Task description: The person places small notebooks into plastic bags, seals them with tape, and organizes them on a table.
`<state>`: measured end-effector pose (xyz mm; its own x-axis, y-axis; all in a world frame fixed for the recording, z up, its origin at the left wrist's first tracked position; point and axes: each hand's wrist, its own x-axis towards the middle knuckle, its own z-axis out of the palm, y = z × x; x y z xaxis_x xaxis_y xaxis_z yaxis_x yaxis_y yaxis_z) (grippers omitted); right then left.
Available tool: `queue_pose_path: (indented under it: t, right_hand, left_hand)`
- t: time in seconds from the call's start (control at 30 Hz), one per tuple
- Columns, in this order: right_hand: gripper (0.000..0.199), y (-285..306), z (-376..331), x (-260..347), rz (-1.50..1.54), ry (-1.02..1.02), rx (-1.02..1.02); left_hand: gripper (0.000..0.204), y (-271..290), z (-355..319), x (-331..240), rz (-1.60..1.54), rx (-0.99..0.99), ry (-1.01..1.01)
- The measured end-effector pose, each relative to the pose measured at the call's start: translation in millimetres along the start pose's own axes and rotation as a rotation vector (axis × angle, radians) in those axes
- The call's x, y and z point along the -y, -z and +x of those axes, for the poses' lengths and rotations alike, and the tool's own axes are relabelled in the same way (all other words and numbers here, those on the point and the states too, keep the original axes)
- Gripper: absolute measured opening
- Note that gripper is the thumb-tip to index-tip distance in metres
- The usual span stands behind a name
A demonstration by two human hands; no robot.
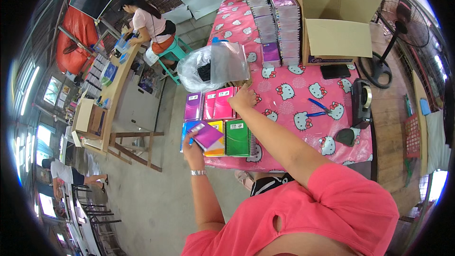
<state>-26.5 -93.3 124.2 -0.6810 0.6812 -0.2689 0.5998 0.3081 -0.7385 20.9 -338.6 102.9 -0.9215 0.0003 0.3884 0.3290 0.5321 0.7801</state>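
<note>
My left hand (193, 154) is closed on the edge of a purple spiral notebook (207, 135), held tilted above the front row. Under it lie a blue notebook (185, 130), a yellow notebook (217, 151) and, beside them, a green notebook (238, 137). Behind this row are another purple notebook (193, 106) and pink notebooks (222, 103). My right hand (242, 99) rests at the right edge of the pink ones, thumb and fingers apart. Just beyond its fingertips lies a stack of clear plastic sleeves (230, 64).
Tall notebook stacks (288, 28) and an open carton (336, 38) stand at the back of the pink-covered table (284, 135). A phone (335, 71), blue pliers (320, 108) and a black radio (361, 103) lie to the right. A clear bag (193, 68) hangs at the left edge. A person (149, 26) sits beyond.
</note>
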Motion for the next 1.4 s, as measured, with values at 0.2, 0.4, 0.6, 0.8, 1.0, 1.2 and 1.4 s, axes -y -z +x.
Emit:
queue_pose_path:
  t: [0.2,0.4,0.6,0.8,1.0,1.2,1.4]
  right_hand:
    - [0.092,-7.7,28.8,-0.8,0.222,0.073,-0.064]
    - [0.085,10.7,-1.8,14.1,0.371,0.463,0.081]
    - [0.08,45.0,-49.1,3.1,0.652,0.492,0.717]
    - [0.076,43.9,-88.6,-60.9,0.278,0.817,0.62]
    - [0.056,56.7,-61.7,-110.6,-0.187,0.638,0.172]
    - [0.048,48.5,-61.7,-120.7,-0.143,0.599,0.262]
    - [0.04,60.3,-81.9,-77.6,0.691,0.515,0.752]
  left_hand:
    - [0.045,-9.3,-36.4,-7.9,-1.126,0.093,0.597]
    - [0.044,-3.7,-48.5,-21.8,-1.214,0.127,0.758]
    - [0.066,-13.1,-52.4,-42.8,-1.324,0.155,0.718]
    - [0.041,-12.0,-79.2,-60.9,-1.092,0.08,0.735]
    - [0.061,15.3,-130.1,-58.3,-1.17,0.018,0.675]
    - [0.069,27.7,-165.2,-48.9,-1.141,-0.034,0.785]
    - [0.046,33.6,-187.6,-24.1,-1.189,0.087,0.989]
